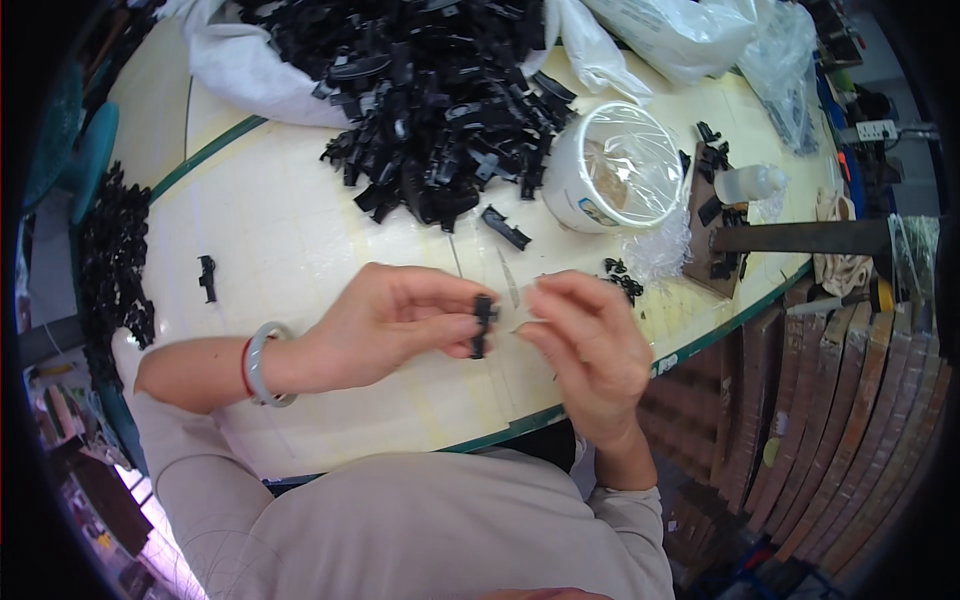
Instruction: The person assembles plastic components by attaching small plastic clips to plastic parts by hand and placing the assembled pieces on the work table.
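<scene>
My left hand (385, 325) pinches a small black plastic part (481, 326) upright between thumb and fingers, above the pale table. Just to its right is my right hand (593, 345), fingers curled in toward the thumb and pointing at the part. Whatever its fingertips hold is too small to make out. A similar black plastic piece (207, 279) lies alone on the table to the left. Beyond my hands, a longer black piece (506, 228) rests apart from a big heap of black plastic parts (430, 120).
A white tub (570, 190) with clear film inside stands right of the heap. Small black pieces (625, 280) lie before it. A squeeze bottle (750, 184) and metal bar (800, 236) are at the right. More black parts (115, 260) line the left edge; stacked brown boards (830, 400) stand lower right.
</scene>
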The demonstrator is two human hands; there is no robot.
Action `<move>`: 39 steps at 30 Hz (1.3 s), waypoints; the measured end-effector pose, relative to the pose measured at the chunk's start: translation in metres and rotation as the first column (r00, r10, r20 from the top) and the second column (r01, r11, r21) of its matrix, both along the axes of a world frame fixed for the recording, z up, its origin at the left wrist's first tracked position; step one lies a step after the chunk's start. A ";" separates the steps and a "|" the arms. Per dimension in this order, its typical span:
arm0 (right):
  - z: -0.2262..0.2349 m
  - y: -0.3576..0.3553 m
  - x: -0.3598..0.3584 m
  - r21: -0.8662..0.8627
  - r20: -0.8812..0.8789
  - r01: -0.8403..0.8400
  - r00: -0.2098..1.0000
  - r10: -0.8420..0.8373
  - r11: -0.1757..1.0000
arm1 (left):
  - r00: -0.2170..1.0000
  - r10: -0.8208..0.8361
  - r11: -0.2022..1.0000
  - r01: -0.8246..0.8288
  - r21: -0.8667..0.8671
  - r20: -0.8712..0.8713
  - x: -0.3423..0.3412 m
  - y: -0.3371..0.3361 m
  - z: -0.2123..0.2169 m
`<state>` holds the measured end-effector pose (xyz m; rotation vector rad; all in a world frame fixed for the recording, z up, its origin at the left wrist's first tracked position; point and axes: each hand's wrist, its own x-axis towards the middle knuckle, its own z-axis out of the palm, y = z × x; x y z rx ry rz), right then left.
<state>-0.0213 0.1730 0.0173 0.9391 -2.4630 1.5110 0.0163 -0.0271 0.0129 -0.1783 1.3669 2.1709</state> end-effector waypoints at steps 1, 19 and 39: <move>0.001 0.008 -0.003 -0.002 0.000 0.009 1.000 -0.009 1.000 | 0.999 0.032 0.993 -0.028 -0.112 0.030 0.004 -0.005 0.004; 0.003 0.052 -0.046 0.313 -0.161 0.161 0.980 -0.115 0.936 | 0.912 0.149 0.090 -0.398 -0.913 -0.383 0.062 -0.093 0.046; -0.017 0.062 -0.016 -0.678 0.620 0.251 0.699 0.356 0.691 | 0.232 -0.842 0.266 -0.607 -0.749 -0.487 -0.041 0.004 0.007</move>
